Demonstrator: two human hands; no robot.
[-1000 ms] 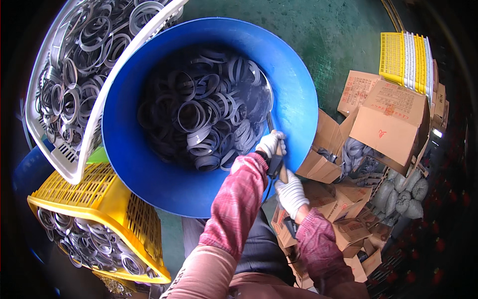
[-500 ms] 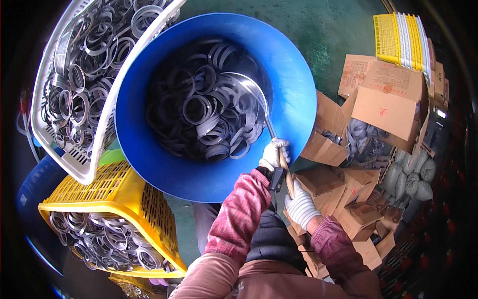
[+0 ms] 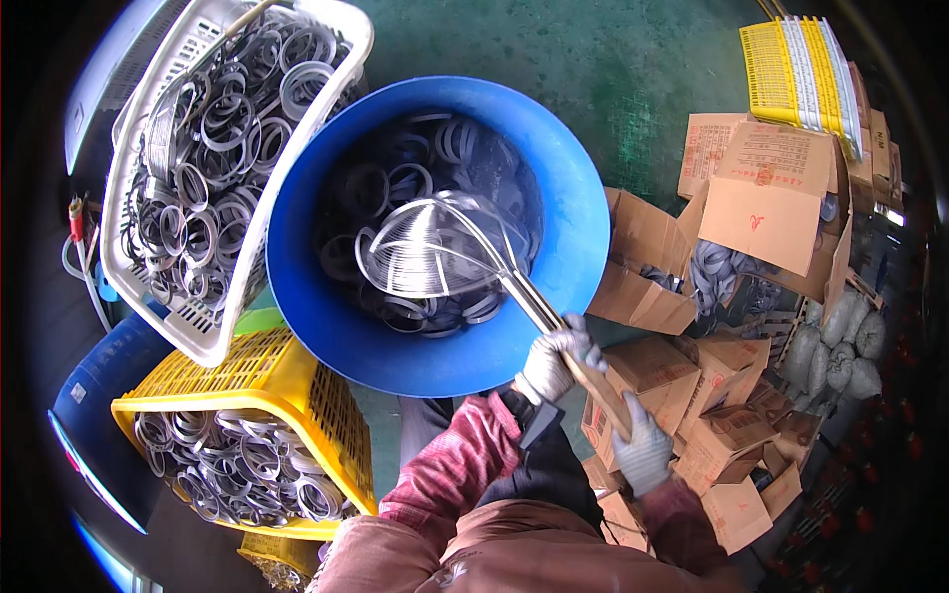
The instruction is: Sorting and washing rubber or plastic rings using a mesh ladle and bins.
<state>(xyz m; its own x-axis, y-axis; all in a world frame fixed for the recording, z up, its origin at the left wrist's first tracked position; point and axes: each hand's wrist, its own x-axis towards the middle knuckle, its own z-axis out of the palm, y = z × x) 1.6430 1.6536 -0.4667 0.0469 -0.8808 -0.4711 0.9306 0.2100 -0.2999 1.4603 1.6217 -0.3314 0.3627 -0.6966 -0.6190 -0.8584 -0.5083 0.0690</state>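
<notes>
- The blue tub [image 3: 571,232] stands on the green floor [image 3: 554,49] in the middle of the scene, its inside dark toward the bottom.
- The white basket [image 3: 206,346], heaped with grey hoops, is to the left of the tub; the yellow basket [image 3: 222,371], also full of them, is nearer, on the left.
- Cardboard boxes [image 3: 776,212] crowd the right side, some with flaps up.
- The long-handled wire scoop [image 3: 420,259] slants from the near right up over the tub, its round wire head within the tub's outline, above the rings. How high it hangs, and whether anything lies in it, I cannot tell. It looks stiff and fairly light by itself, probably head-heavy when loaded; the bare metal may be slippery if wet. The wooden handle [image 3: 600,388] is the better place to take hold, hands spaced apart for leverage.
- The left grip [image 3: 557,366], gloved, is wrapped around the handle close to the metal shaft.
- The right grip [image 3: 643,450], also gloved, is closed around the near end.
- Grey rings [image 3: 410,183] lie jumbled inside the tub; they look thin, smooth and light, perhaps springy, best caught by the rim.
</notes>
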